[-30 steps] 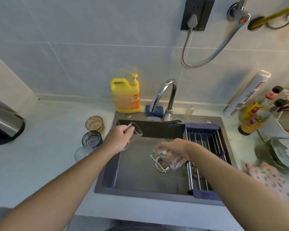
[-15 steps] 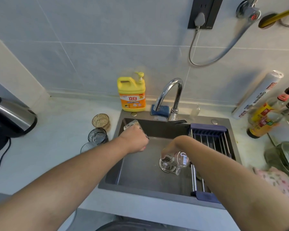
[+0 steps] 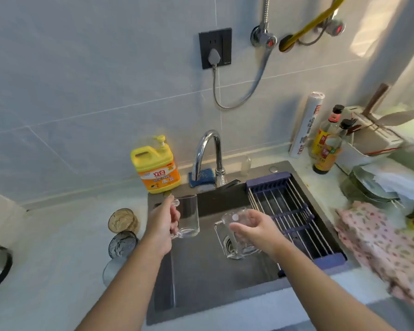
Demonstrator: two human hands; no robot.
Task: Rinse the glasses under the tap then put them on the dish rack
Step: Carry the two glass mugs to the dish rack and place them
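Left hand has tipped its mug upright, gripping the handle — right hand clasps a second mug over the sink.

Two handled glasses, perhaps three tumblers, two sauce bottles, one dish rack, one tap

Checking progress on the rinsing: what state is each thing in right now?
Tap: no water visible running.
Left mug: upright, left hand grips its handle.
Right mug: right hand holds it over the sink.
Dish rack: no glasses on it.
Plug: in the socket.
Counter glasses: standing upright.
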